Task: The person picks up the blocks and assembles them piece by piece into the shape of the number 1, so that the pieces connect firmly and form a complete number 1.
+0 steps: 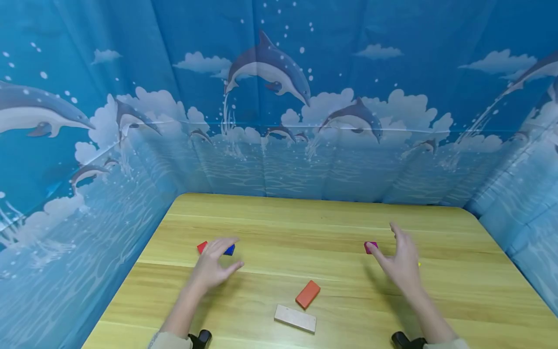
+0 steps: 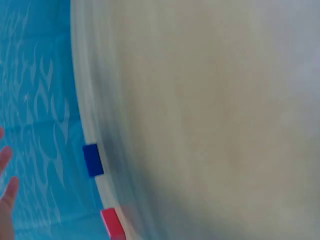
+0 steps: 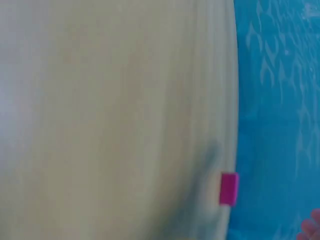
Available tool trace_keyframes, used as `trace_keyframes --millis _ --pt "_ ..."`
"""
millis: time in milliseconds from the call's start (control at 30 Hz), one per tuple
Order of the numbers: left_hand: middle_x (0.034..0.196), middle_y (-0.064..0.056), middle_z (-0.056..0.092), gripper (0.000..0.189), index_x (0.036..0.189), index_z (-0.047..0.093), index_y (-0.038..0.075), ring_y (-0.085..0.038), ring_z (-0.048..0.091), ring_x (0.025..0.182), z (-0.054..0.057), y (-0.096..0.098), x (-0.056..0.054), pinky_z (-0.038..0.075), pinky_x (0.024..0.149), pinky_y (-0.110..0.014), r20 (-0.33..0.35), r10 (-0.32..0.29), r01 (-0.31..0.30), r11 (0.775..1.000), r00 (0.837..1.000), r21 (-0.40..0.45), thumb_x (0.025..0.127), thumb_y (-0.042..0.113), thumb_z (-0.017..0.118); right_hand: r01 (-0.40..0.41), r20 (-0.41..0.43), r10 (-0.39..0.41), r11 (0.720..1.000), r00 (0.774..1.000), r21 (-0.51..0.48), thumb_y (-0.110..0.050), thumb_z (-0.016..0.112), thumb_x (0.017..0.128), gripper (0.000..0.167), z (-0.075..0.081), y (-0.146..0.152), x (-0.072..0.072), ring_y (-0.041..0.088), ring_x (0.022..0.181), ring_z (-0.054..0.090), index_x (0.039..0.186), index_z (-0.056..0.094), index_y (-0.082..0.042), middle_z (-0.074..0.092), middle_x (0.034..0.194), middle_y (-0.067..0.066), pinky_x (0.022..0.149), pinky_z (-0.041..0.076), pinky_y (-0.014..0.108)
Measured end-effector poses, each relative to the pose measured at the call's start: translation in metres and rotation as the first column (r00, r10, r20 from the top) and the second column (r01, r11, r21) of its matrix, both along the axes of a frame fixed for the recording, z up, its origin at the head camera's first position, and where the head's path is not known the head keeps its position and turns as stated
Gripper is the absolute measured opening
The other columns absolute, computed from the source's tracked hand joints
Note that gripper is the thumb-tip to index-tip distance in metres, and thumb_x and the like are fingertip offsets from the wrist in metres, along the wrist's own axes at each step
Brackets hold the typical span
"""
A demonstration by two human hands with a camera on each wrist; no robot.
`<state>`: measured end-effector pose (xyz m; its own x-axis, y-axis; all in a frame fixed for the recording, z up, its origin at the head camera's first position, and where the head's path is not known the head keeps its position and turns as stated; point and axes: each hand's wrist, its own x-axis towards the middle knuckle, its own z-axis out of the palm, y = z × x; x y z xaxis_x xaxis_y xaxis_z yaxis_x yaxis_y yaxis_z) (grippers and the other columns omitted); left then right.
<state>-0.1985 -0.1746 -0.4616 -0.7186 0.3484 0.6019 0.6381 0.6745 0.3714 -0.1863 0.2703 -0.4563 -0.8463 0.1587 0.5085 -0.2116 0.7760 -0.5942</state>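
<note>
My left hand (image 1: 214, 265) hovers over the left of the table with thumb and fingers spread, holding nothing. Beyond it in the head view are a red block (image 1: 202, 247) and a blue block (image 1: 229, 250), both partly hidden by the hand. The left wrist view shows the blue block (image 2: 93, 160) and red block (image 2: 113, 224) apart from the fingertips. On the right, my right hand (image 1: 400, 261) is raised, fingers spread, its thumb overlapping a magenta block (image 1: 370, 246). A sliver of yellow (image 1: 420, 264) shows behind that hand. The magenta block (image 3: 229, 189) stands alone in the right wrist view.
An orange-red rectangular block (image 1: 307, 294) lies near the table's front middle. Close by is a longer pale wooden block (image 1: 295, 318). The wooden table (image 1: 279, 223) meets a blue dolphin-print curtain (image 1: 270, 165) at its back and sides.
</note>
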Motion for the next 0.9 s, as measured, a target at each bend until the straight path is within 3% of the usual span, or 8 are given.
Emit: trace_keyframes --millis 133,233,367,567,600,700,800,900 --pt "0.115 -0.001 0.061 0.059 0.119 0.059 0.009 -0.024 0.053 0.110 -0.006 0.010 0.011 0.040 0.092 -0.048 0.172 -0.050 0.044 0.998 0.984 0.038 0.067 0.024 0.081 0.000 -0.004 0.000 0.986 1.000 -0.166 -0.013 0.077 0.072 0.070 -0.012 -0.017 0.006 0.039 0.101 0.043 0.130 0.041 0.005 0.047 0.116 0.025 0.083 0.033 0.048" --pt "0.117 0.004 0.059 0.062 0.122 0.057 0.011 -0.021 0.051 0.112 -0.009 0.019 0.020 0.040 0.093 -0.048 0.318 -0.116 0.097 0.992 0.941 0.075 0.067 0.024 0.081 0.009 0.020 -0.005 0.975 1.000 -0.224 -0.011 0.077 0.071 0.068 -0.019 -0.033 0.013 0.037 0.101 0.041 0.127 0.042 0.007 0.044 0.116 0.024 0.082 0.033 0.046" --pt "0.116 0.007 0.059 0.063 0.124 0.056 0.013 -0.016 0.051 0.110 -0.011 0.030 0.028 0.041 0.093 -0.045 0.423 -0.206 0.178 0.978 0.883 0.104 0.067 0.026 0.080 -0.007 0.044 0.020 0.964 0.999 -0.265 -0.010 0.078 0.069 0.069 -0.025 -0.054 0.021 0.033 0.100 0.039 0.125 0.043 0.007 0.042 0.116 0.023 0.082 0.032 0.044" --pt "0.110 -0.001 0.062 0.064 0.126 0.052 0.008 -0.020 0.054 0.100 -0.020 0.041 0.034 0.044 0.088 -0.038 0.455 -0.350 0.298 0.937 0.819 0.184 0.070 0.027 0.078 -0.035 0.116 0.080 0.937 0.990 -0.346 -0.012 0.078 0.070 0.071 -0.026 -0.081 0.034 0.027 0.099 0.039 0.128 0.039 0.004 0.041 0.117 0.019 0.080 0.031 0.035" --pt "0.109 -0.005 0.063 0.064 0.126 0.052 0.006 -0.023 0.055 0.099 -0.018 0.043 0.037 0.044 0.087 -0.038 0.460 -0.373 0.313 0.928 0.806 0.203 0.070 0.024 0.078 -0.035 0.138 0.091 0.931 0.986 -0.364 -0.012 0.078 0.071 0.072 -0.027 -0.084 0.035 0.026 0.099 0.039 0.128 0.038 0.004 0.041 0.117 0.019 0.080 0.031 0.033" --pt "0.108 -0.007 0.062 0.064 0.125 0.053 0.004 -0.024 0.056 0.098 -0.024 0.046 0.041 0.044 0.087 -0.035 0.470 -0.420 0.341 0.907 0.776 0.248 0.070 0.025 0.078 -0.037 0.217 0.134 0.916 0.967 -0.400 -0.015 0.077 0.073 0.072 -0.029 -0.093 0.039 0.025 0.101 0.039 0.129 0.036 0.003 0.041 0.118 0.018 0.080 0.032 0.030" --pt "0.108 -0.007 0.062 0.064 0.123 0.054 0.003 -0.024 0.056 0.098 -0.030 0.050 0.043 0.044 0.088 -0.033 0.459 -0.456 0.369 0.889 0.762 0.270 0.068 0.023 0.079 -0.043 0.287 0.170 0.916 0.943 -0.399 -0.019 0.077 0.073 0.074 -0.032 -0.100 0.041 0.023 0.102 0.039 0.131 0.035 0.002 0.042 0.119 0.015 0.082 0.034 0.032" --pt "0.106 -0.005 0.062 0.062 0.121 0.055 0.004 -0.021 0.056 0.096 -0.040 0.051 0.043 0.045 0.087 -0.031 0.421 -0.484 0.401 0.874 0.768 0.274 0.067 0.024 0.080 -0.060 0.324 0.201 0.915 0.924 -0.398 -0.020 0.078 0.072 0.076 -0.036 -0.106 0.043 0.023 0.102 0.040 0.130 0.035 0.002 0.042 0.118 0.014 0.084 0.037 0.034"
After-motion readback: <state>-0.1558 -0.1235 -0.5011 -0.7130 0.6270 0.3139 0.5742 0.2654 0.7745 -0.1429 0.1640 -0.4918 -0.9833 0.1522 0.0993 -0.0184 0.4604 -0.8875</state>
